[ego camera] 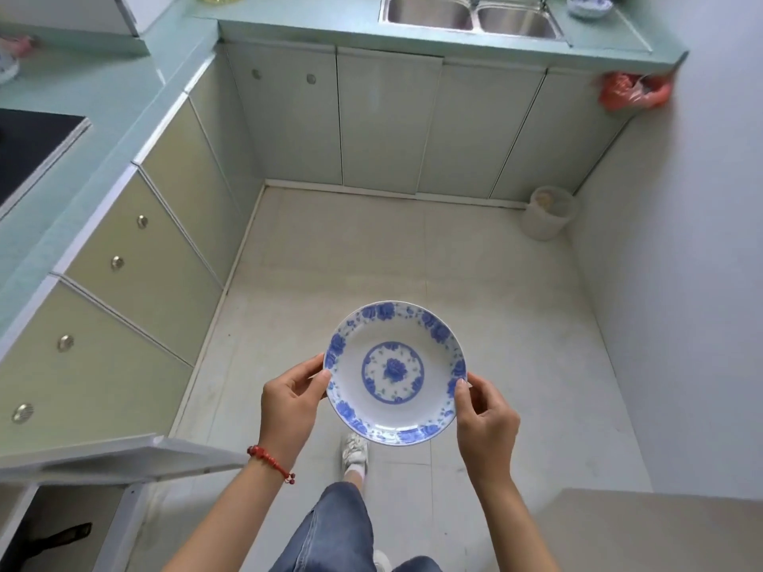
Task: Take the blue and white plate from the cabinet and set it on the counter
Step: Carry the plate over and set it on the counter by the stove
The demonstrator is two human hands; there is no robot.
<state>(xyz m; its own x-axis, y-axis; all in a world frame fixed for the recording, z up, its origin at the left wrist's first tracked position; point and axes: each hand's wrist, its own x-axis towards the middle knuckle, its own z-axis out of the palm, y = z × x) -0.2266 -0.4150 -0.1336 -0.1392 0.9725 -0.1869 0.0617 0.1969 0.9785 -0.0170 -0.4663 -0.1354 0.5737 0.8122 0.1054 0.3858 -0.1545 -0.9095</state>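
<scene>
The blue and white plate (395, 372), white with blue flowers round its rim and a blue ring in the middle, hangs level above the kitchen floor. My left hand (291, 402) grips its left rim, thumb on top. My right hand (485, 419) grips the right rim the same way. The pale green counter (103, 105) runs along the left and across the far wall. A cabinet door (124, 456) stands swung open at the lower left, with the dark inside of the cabinet below it.
A double steel sink (470, 16) sits in the far counter, with another blue and white bowl (588, 4) to its right. A black hob (29, 146) lies in the left counter. A white bin (547, 212) stands on the floor by the right wall, a red bag (631, 92) above it.
</scene>
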